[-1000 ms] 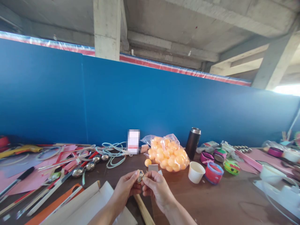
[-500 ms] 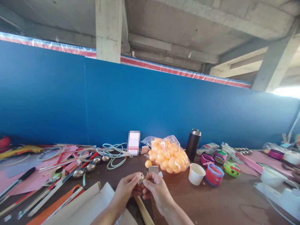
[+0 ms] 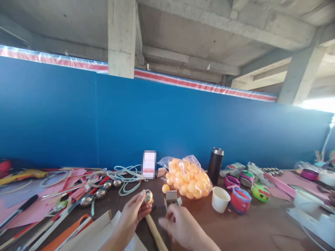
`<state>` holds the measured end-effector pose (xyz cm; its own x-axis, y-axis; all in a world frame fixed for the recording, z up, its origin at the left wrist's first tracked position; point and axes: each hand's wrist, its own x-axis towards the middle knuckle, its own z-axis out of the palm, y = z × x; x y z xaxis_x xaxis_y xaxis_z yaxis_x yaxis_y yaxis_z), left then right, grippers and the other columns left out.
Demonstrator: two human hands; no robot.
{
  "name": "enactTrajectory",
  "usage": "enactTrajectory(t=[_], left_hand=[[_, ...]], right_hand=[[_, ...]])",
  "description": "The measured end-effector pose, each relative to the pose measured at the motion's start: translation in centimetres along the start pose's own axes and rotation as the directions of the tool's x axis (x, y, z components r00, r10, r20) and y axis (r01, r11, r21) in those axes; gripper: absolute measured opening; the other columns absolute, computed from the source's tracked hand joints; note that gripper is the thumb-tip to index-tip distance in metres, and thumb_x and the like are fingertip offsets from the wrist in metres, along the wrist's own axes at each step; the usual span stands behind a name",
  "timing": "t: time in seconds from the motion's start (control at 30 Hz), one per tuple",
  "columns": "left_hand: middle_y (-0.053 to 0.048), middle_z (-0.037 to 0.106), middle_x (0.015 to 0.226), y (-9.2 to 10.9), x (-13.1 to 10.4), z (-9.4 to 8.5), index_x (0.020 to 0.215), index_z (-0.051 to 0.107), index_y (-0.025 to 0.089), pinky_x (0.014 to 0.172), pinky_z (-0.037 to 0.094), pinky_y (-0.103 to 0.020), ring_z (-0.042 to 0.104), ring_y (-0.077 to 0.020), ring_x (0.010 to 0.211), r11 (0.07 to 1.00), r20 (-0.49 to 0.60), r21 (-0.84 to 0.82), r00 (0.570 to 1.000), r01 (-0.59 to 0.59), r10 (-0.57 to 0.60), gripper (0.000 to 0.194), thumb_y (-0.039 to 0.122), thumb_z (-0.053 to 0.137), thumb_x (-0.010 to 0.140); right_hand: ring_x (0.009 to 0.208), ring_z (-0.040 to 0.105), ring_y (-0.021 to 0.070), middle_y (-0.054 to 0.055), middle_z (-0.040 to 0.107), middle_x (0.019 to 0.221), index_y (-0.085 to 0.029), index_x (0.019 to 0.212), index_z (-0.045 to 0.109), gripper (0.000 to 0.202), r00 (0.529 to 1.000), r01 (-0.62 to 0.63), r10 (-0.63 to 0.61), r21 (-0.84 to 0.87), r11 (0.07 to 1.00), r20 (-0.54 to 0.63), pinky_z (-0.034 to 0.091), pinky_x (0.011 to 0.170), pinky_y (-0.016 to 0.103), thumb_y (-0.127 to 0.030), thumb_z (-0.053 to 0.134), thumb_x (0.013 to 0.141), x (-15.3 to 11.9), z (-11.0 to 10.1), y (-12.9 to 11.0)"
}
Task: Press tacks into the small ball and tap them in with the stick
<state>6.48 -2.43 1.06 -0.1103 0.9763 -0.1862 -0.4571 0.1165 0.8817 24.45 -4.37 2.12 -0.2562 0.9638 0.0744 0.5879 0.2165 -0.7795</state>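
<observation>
A small shiny ball point(image 3: 148, 196), silver with an orange patch, sits pinched between the thumb and fingertips of the left hand point(image 3: 133, 213), raised just above the dark brown tabletop point(image 3: 251, 226) in the head-camera view. The right hand point(image 3: 180, 228) hangs apart from it to the right, blurred, fingers loosely curled and holding nothing that can be made out. A wooden stick point(image 3: 155, 235) lies on the tabletop between the two hands. Behind them rests a clear bag of orange balls point(image 3: 188, 177), one loose orange ball point(image 3: 165, 188) beside it, with a black flask point(image 3: 215, 165) and a white paper cup point(image 3: 220, 199) to the right. A row of metal spoons point(image 3: 101, 192) and coiled pale cord point(image 3: 127, 176) lie to the left.
</observation>
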Motion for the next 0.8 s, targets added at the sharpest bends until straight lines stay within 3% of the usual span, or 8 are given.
enactTrajectory(t=[0.07,0.2,0.4,0.6,0.67,0.8], left_hand=[[-0.014,0.069,0.081,-0.1,0.7,-0.6,0.103,0.058,0.011,0.064,0.052,-0.028,0.064,-0.0151,0.065,0.999,-0.051,-0.016,0.998,-0.028,0.027,0.046,0.039,0.066,0.067],[-0.015,0.069,0.082,-0.7,1.4,-1.3,0.103,0.058,0.011,0.064,0.053,-0.031,0.065,-0.0173,0.066,0.996,-0.105,-0.028,0.991,-0.081,0.078,0.047,0.038,0.068,0.065],[-0.01,0.068,0.078,-0.6,2.2,-1.8,0.099,0.058,0.013,0.061,0.054,-0.031,0.065,-0.0161,0.063,0.983,-0.206,-0.075,0.967,-0.168,0.149,0.037,0.031,0.067,0.067],[-0.008,0.067,0.079,-0.5,2.8,-2.0,0.094,0.056,0.014,0.061,0.054,-0.03,0.065,-0.0154,0.062,0.969,-0.276,-0.123,0.945,-0.214,0.173,0.028,0.028,0.064,0.07],[-0.009,0.067,0.078,-0.6,2.8,-2.0,0.091,0.056,0.014,0.062,0.054,-0.031,0.065,-0.0154,0.061,0.969,-0.282,-0.134,0.945,-0.208,0.163,0.026,0.028,0.064,0.07],[-0.005,0.065,0.069,-0.8,2.7,-2.0,0.088,0.056,0.014,0.062,0.054,-0.03,0.064,-0.0143,0.059,0.967,-0.246,-0.146,0.954,-0.209,0.169,0.024,0.028,0.065,0.07]], right_hand=[[0.053,0.058,0.0157,0.0,0.06,0.056,-0.019,0.059,0.058,0.014,0.995,-0.006,0.032,-0.278,0.961,0.089,0.033,0.045,0.02,-0.028,0.068,0.055,-0.9,-0.4,-0.5],[0.06,0.061,0.0201,0.002,0.065,0.061,-0.022,0.059,0.063,0.008,0.976,0.024,0.084,-0.478,0.878,0.203,0.035,0.05,0.024,-0.016,0.06,0.054,-2.2,-0.5,-2.3],[0.054,0.054,0.0167,0.0,0.057,0.057,-0.021,0.059,0.055,0.004,0.986,-0.115,0.15,-0.351,0.929,0.075,0.026,0.041,0.021,-0.024,0.054,0.057,-1.8,0.5,-2.0],[0.045,0.045,0.0089,-0.004,0.048,0.056,-0.02,0.068,0.041,0.005,0.995,0.068,-0.077,-0.13,0.989,-0.065,0.027,0.043,0.018,-0.015,0.043,0.067,-0.7,0.9,-2.1],[0.048,0.045,0.0094,-0.004,0.047,0.058,-0.021,0.069,0.038,0.008,0.983,0.137,-0.152,-0.141,0.981,-0.102,0.029,0.047,0.018,-0.015,0.043,0.068,-0.7,0.9,-2.5],[0.05,0.042,0.0103,-0.005,0.042,0.056,-0.022,0.068,0.033,0.02,0.967,0.193,-0.228,-0.259,0.946,-0.115,0.028,0.048,0.019,-0.01,0.046,0.058,-1.0,1.4,-2.5]])
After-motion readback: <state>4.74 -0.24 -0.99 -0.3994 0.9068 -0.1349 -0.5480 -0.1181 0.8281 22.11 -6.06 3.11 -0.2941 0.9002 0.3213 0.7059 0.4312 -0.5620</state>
